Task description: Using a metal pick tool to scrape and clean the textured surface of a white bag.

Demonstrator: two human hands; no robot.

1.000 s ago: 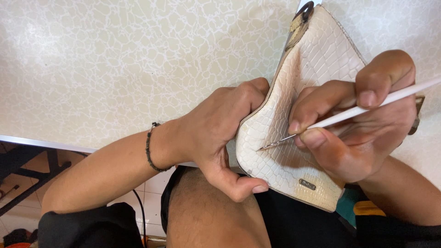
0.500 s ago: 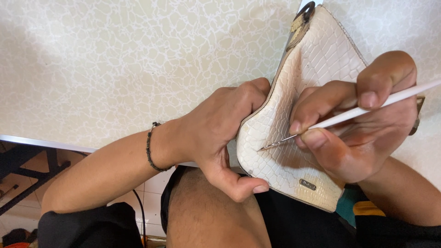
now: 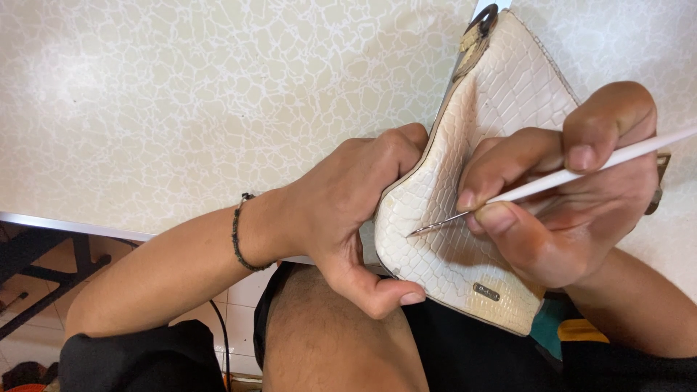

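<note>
— Where the view is filled from edge to edge, what is seen as the largest thing?

— A cream table top with a pale crackle pattern is seen across the whole upper part, edged by a thin metal strip at the lower left. Black clothing and a bare knee are seen below it.

— And what is held over its near edge?

— A cream, crocodile-embossed leather handbag is held there, partly over the table and partly over the lap. Its long axis is set on a diagonal: the end with the dark ring and tan strap tab is pointed up and away, while the rounded lower corner with a small metal plate is pointed down towards the lap.

— How is it gripped?

— It is clasped along its left edge by the left hand, whose fingers are curled closed behind the bag and whose thumb is pressed under the lower edge. A dark beaded bracelet is worn on that wrist.

— And the other hand?

— The right hand is laid against the bag's face and closed in a pen grip on a thin white-handled brush. The handle is pointed up to the right, out of view; the fine dark tip is pointed down-left and is touched to the embossed leather near the left edge.
</note>
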